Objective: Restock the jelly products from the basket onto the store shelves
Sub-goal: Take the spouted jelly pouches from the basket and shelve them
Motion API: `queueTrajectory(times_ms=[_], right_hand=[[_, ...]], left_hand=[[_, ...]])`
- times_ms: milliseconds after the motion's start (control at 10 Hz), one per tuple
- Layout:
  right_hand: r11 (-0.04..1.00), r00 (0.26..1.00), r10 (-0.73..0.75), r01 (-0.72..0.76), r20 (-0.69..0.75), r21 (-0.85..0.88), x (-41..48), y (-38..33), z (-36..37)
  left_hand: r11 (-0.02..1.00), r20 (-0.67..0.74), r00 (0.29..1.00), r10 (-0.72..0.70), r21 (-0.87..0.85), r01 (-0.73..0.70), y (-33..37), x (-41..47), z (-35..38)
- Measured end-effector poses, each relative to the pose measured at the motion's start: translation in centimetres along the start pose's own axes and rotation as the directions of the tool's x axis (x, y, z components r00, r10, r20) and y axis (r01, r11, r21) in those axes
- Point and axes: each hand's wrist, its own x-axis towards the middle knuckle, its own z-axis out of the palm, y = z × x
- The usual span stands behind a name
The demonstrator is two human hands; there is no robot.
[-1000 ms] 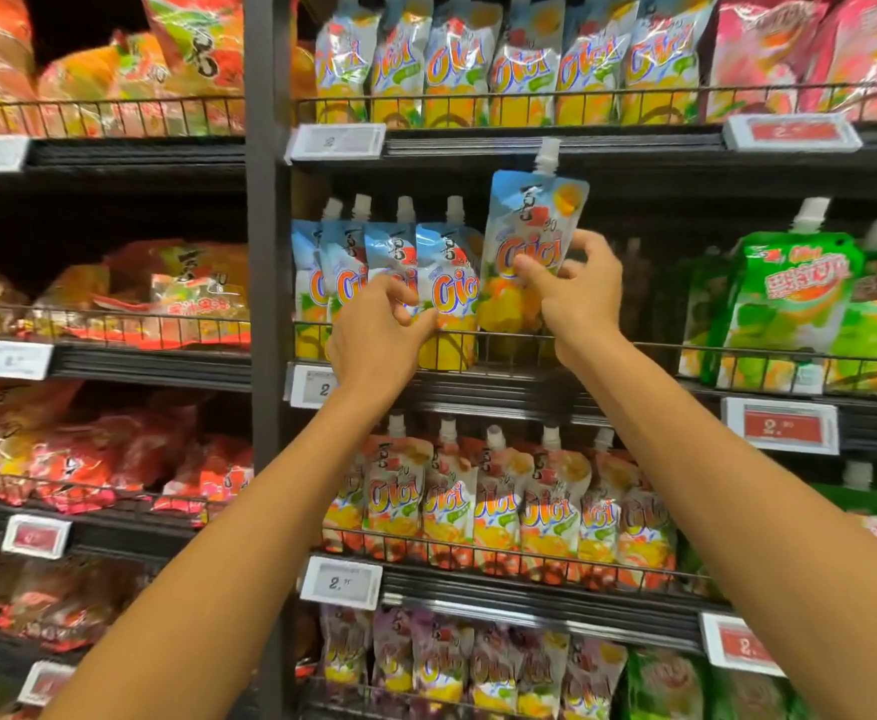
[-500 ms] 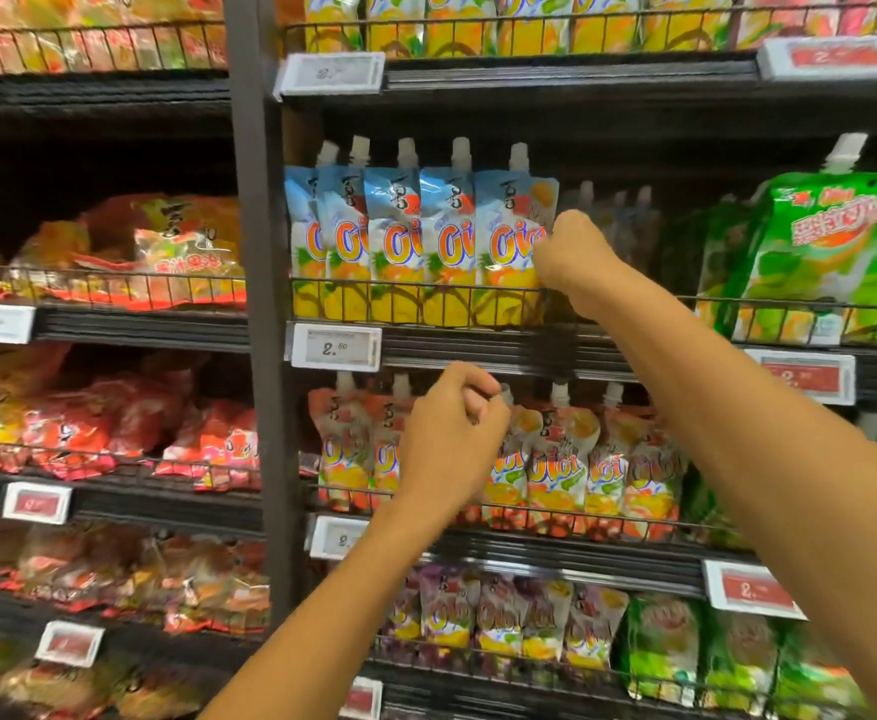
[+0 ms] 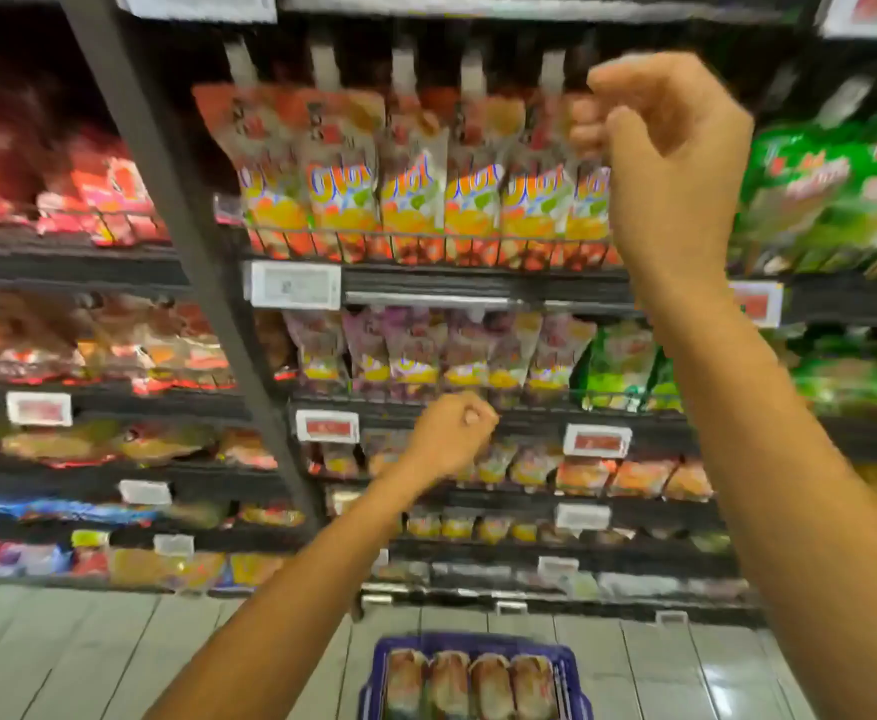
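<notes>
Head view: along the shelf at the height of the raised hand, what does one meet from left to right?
red packets → dark upright post → row of orange-red pouches → right hand → green pouches

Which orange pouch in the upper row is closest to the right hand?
The rightmost orange pouch, beside the green packs: the right hand overlaps its top, while the other pouches in the row stand further left. Blur hides any contact.

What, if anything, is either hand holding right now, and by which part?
Nothing that shows: the left hand is an empty fist, the right hand hangs loosely curled before the orange pouches, gripping none.
</notes>
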Motion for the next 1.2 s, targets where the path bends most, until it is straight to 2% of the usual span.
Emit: queueTrajectory(times_ms=[100, 200, 300, 400, 500, 600, 700, 800, 900, 1000, 1100, 1200], right_hand=[[0.906, 0.905, 0.422, -0.419, 0.052, -0.055, -10.9, 8.4, -1.6], [0.649, 0.653, 0.756, -0.741, 0.044, -0.173, -22.6, 16.2, -3.4], [0.301, 0.343, 0.937, -0.889, -0.066, -0.346, -33.4, 23.0, -5.0], [0.036, 0.068, 0.996, -0.909, -0.063, -0.415, -42.4, 27.9, -6.1], [-0.107, -0.083, 0.994, -0.905, -0.076, -0.411, -51.6, 33.1, -7.8], [-0.208, -0.188, 0.978, -0.892, -0.088, -0.402, -58.5, 38.6, -8.2], [-0.291, -0.274, 0.956, -0.83, -0.107, -0.476, -66.1, 43.2, -8.8], [-0.371, -0.373, 0.923, -0.794, -0.097, -0.481, -71.1, 46.3, -8.4], [-0.409, -0.37, 0.909, -0.714, -0.19, -0.568, -76.3, 48.3, -7.2], [-0.385, -0.326, 0.919, -0.617, -0.222, -0.686, -80.3, 50.3, -5.4], [-0.358, -0.371, 0.905, -0.392, -0.211, -0.848, -82.9, 51.5, -3.7], [-0.35, -0.277, 0.925, -0.353, -0.26, -0.868, -84.5, 51.1, -3.0]], left_hand=[[0.973, 0.114, 0.966, -0.231, 0.036, 0.228, -7.5, -1.1, 4.7], [0.906, 0.194, 0.885, -0.423, 0.078, 0.416, -15.7, -3.1, 9.6], [0.82, 0.273, 0.776, -0.569, 0.117, 0.56, -23.8, -5.5, 14.4], [0.76, 0.288, 0.707, -0.646, 0.159, 0.63, -31.3, -7.6, 19.4], [0.679, 0.317, 0.617, -0.72, 0.14, 0.72, -37.2, -9.3, 24.0], [0.599, 0.321, 0.545, -0.775, 0.095, 0.795, -42.7, -10.4, 28.0], [0.56, 0.275, 0.504, -0.819, 0.187, 0.807, -48.8, -11.2, 32.2], [0.517, 0.208, 0.48, -0.852, 0.201, 0.832, -53.3, -11.5, 35.5], [0.401, 0.117, 0.385, -0.915, 0.178, 0.899, -58.9, -11.9, 39.2], [0.291, 0.041, 0.289, -0.957, 0.075, 0.954, -61.8, -11.9, 40.8], [0.236, -0.042, 0.238, -0.97, 0.039, 0.971, -63.8, -11.9, 41.9], [0.194, -0.077, 0.191, -0.979, -0.035, 0.98, -64.7, -11.8, 42.5]])
